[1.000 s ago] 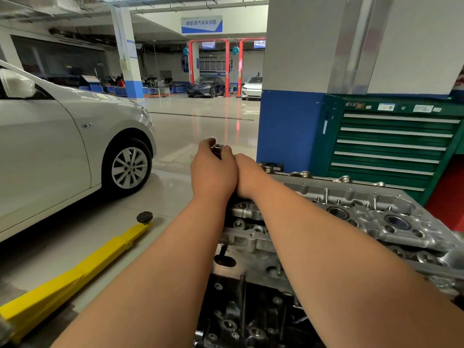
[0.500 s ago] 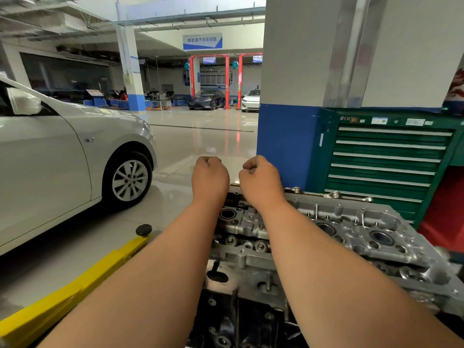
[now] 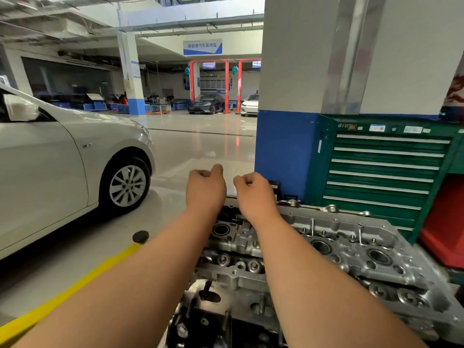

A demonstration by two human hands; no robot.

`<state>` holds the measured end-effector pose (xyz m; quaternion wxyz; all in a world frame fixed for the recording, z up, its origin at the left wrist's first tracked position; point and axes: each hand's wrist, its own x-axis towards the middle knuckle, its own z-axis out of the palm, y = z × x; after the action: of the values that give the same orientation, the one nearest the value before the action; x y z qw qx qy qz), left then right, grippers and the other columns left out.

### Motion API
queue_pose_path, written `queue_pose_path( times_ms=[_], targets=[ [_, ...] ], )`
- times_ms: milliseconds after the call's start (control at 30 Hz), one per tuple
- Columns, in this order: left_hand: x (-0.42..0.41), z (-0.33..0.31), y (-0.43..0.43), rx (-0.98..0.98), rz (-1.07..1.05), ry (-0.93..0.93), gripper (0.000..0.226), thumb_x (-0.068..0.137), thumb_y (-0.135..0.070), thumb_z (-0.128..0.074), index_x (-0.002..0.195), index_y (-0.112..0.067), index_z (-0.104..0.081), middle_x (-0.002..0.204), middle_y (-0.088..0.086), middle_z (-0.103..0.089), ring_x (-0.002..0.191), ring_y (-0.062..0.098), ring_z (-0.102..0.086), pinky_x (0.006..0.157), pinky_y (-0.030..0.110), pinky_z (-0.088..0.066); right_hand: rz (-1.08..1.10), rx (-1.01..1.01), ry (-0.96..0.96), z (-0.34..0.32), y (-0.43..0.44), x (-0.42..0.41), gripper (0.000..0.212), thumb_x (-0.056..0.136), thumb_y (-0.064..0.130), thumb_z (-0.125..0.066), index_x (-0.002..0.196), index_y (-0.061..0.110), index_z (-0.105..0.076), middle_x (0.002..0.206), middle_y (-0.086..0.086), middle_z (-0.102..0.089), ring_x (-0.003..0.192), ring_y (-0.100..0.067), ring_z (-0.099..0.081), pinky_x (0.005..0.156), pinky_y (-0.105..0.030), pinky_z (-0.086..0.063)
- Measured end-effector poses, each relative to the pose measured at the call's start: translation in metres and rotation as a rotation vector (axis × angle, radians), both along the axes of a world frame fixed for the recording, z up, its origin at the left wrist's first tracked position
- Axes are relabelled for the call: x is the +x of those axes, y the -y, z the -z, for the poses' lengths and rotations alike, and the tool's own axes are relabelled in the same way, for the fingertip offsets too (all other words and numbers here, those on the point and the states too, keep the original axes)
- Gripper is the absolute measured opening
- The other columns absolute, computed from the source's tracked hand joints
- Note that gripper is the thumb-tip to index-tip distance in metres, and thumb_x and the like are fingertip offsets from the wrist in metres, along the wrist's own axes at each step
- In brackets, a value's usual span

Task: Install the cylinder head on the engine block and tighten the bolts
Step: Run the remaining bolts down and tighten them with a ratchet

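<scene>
Both hands are hovering in the air over the far end of the cylinder head. The left hand and the right hand are curling into loose fists, close together but not touching, and nothing is showing in either one.

The head is sitting on top of the darker engine block, right under the forearms.

What I'd be worrying about: no wrench is showing anywhere, so the bolts might be getting left finger-tight. If the head isn't sitting flat on the block, torquing it down is going to warp it or pinch the gasket. Going out of sequence would be doing the same. Those bare forearms are also hanging just above a lot of sharp studs.

Readable stuff: the white car's wheel is wearing a VW badge. The blue sign is reading 新能源汽车实训区, I think. The stickers on the green tool chest are coming out too small to read.
</scene>
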<state>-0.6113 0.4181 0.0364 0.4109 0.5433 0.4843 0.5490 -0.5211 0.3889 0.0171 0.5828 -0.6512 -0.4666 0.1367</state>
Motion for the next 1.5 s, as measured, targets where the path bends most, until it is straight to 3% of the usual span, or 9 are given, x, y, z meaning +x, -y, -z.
queue_pose_path(
  times_ms=[133,300,500,667,833,933,1100,1300,1500],
  targets=[
    [0.000,0.005,0.001,0.066,-0.028,-0.041,0.020,0.086,-0.024,-0.057,0.071,-0.015,-0.047,0.061,-0.003,-0.049,0.057,0.019,-0.045,0.053,0.028,-0.032,0.003,0.002,-0.018,0.000,-0.002,0.000,0.015,0.094,0.034,-0.052,0.083,0.024,-0.054,0.075,0.009,-0.059,0.067,-0.006,-0.053,0.055,-0.026,-0.037],
    [-0.027,-0.016,-0.022,-0.245,0.567,0.014,0.034,0.088,-0.016,-0.048,0.057,-0.017,-0.033,0.047,0.002,-0.027,0.045,0.018,-0.022,0.047,0.028,-0.019,-0.004,-0.019,0.005,0.004,-0.007,0.004,0.020,0.095,0.036,-0.051,0.083,0.022,-0.057,0.078,0.005,-0.060,0.072,-0.012,-0.055,0.060,-0.027,-0.041],
    [0.006,0.002,0.013,0.000,-0.005,0.088,0.019,0.084,-0.028,-0.061,0.090,-0.017,-0.046,0.083,0.000,-0.056,0.073,0.018,-0.056,0.065,0.030,-0.046,-0.023,-0.007,-0.054,0.001,-0.005,0.004,0.022,0.094,0.035,-0.053,0.085,0.016,-0.060,0.079,0.000,-0.062,0.075,-0.017,-0.057,0.065,-0.030,-0.044],
    [-0.031,-0.016,-0.027,-0.250,0.611,-0.057,0.036,0.090,-0.021,-0.052,0.058,-0.016,-0.036,0.047,0.001,-0.031,0.045,0.019,-0.029,0.053,0.030,-0.029,0.004,-0.021,-0.029,0.003,-0.006,0.004,0.022,0.094,0.037,-0.053,0.079,0.022,-0.055,0.073,0.006,-0.057,0.068,-0.012,-0.052,0.061,-0.028,-0.040],
    [-0.024,-0.012,-0.022,0.239,-0.031,-1.005,0.049,0.096,-0.056,-0.035,0.089,-0.011,-0.051,0.078,0.003,-0.053,0.073,0.025,-0.052,0.058,0.029,-0.033,-0.019,-0.023,-0.042,0.002,-0.003,0.004,0.021,0.095,0.037,-0.053,0.090,0.018,-0.060,0.081,0.006,-0.061,0.075,-0.009,-0.055,0.061,-0.025,-0.040],
    [-0.038,-0.027,-0.023,0.286,-0.120,-1.386,0.065,0.094,-0.065,-0.026,0.072,-0.009,-0.052,0.065,0.001,-0.051,0.056,0.018,-0.046,0.048,0.027,-0.026,-0.012,-0.037,-0.016,0.002,-0.003,0.004,0.020,0.094,0.037,-0.053,0.089,0.019,-0.060,0.080,0.007,-0.060,0.076,-0.011,-0.055,0.062,-0.026,-0.040],
    [-0.028,-0.044,-0.014,0.397,0.122,-1.433,0.038,0.097,-0.034,-0.050,0.067,-0.014,-0.041,0.067,0.001,-0.046,0.056,0.014,-0.041,0.047,0.027,-0.027,-0.014,-0.031,-0.009,0.003,-0.002,0.005,0.021,0.094,0.033,-0.053,0.076,0.021,-0.057,0.069,0.007,-0.058,0.066,-0.009,-0.052,0.059,-0.024,-0.040],
    [-0.039,-0.058,-0.015,0.320,0.284,-1.473,0.028,0.094,-0.029,-0.056,0.109,-0.006,-0.062,0.098,0.008,-0.064,0.081,0.022,-0.053,0.066,0.028,-0.039,-0.029,-0.039,-0.020,0.003,-0.002,0.004,0.016,0.092,0.032,-0.055,0.080,0.022,-0.058,0.075,0.008,-0.060,0.070,-0.009,-0.054,0.058,-0.024,-0.039],
    [-0.033,-0.062,-0.008,0.322,0.171,-1.678,0.033,0.101,-0.039,-0.042,0.097,-0.011,-0.061,0.075,0.000,-0.045,0.080,0.021,-0.049,0.071,0.034,-0.042,-0.042,-0.040,-0.023,0.002,-0.001,0.004,0.017,0.092,0.031,-0.054,0.078,0.024,-0.058,0.071,0.009,-0.059,0.067,-0.008,-0.054,0.058,-0.025,-0.040]
  ],
)
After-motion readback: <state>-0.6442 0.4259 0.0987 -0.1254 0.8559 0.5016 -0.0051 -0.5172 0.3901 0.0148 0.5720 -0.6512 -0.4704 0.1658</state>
